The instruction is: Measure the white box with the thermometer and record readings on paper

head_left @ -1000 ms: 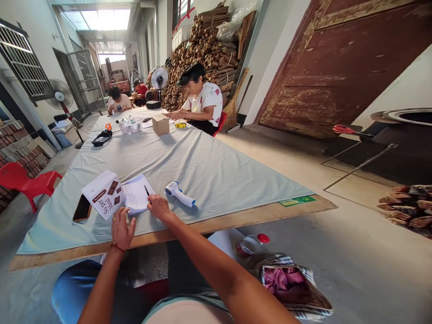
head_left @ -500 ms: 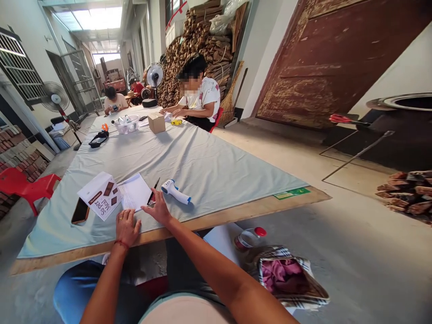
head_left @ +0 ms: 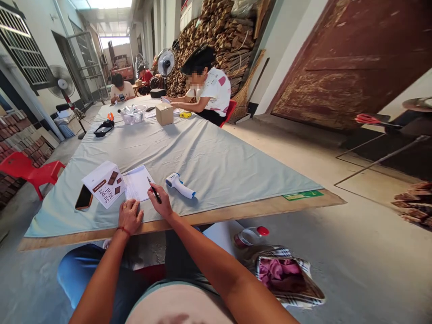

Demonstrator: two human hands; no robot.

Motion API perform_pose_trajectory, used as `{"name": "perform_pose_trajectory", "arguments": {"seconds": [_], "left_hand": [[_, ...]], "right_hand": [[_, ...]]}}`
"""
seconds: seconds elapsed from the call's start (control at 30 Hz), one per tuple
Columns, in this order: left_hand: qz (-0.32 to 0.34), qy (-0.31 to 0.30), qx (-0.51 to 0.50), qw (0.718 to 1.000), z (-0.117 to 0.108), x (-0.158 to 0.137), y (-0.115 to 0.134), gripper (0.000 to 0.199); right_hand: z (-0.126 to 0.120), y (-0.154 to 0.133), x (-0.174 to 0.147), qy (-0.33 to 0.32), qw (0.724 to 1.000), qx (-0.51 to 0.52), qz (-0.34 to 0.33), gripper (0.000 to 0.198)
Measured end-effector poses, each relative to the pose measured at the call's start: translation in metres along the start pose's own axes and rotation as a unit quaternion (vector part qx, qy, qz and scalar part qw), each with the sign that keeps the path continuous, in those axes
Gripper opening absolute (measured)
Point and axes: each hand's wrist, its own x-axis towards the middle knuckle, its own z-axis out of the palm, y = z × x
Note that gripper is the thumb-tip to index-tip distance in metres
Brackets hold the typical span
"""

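My right hand [head_left: 159, 202] is closed around a black pen [head_left: 155, 193], its tip raised over the right side of a white notebook [head_left: 137, 179] with faint writing. Flat on the near edge of that notebook and the cloth lies my left hand [head_left: 130, 217], fingers stretched out, a ring and a red wrist string on it. A white printed card reading "Super Meal" [head_left: 105, 183] overlaps the notebook's left side. Left of the card is a dark phone [head_left: 83, 198]. A white and blue infrared thermometer [head_left: 180, 185] rests to the right of my right hand.
A pale cloth [head_left: 216, 166] covers the table. Farther back are a cardboard box [head_left: 164, 114], a clear basket [head_left: 132, 117], a yellow object [head_left: 185, 115] and a black strap [head_left: 104, 129]. A person [head_left: 209, 96] sits at the far right side. An open checked bag [head_left: 313, 288] is below.
My right hand has turned the pen from pointing up and right to leaning over the notebook. The camera view has shifted slightly. My left hand stays flat at the notebook's edge.
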Motion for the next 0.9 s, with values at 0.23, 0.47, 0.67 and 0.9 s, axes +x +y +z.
{"name": "perform_pose_trajectory", "arguments": {"seconds": [0.23, 0.47, 0.67, 0.9], "left_hand": [[-0.016, -0.023, -0.017, 0.999, 0.000, -0.003, 0.006, 0.035], [-0.029, -0.023, -0.029, 0.999, -0.002, -0.003, 0.008, 0.034], [-0.034, -0.020, -0.039, 0.998, 0.000, -0.004, 0.007, 0.031], [-0.036, -0.021, -0.049, 0.998, 0.001, -0.003, 0.007, 0.028]], "right_hand": [[0.002, 0.004, -0.010, -0.059, 0.993, 0.038, 0.099, 0.040], [0.002, 0.010, -0.007, -0.066, 0.990, 0.032, 0.117, 0.027], [0.010, 0.015, 0.000, -0.075, 0.988, 0.017, 0.133, 0.017], [0.023, 0.021, -0.006, -0.098, 0.983, -0.006, 0.155, 0.012]]}}
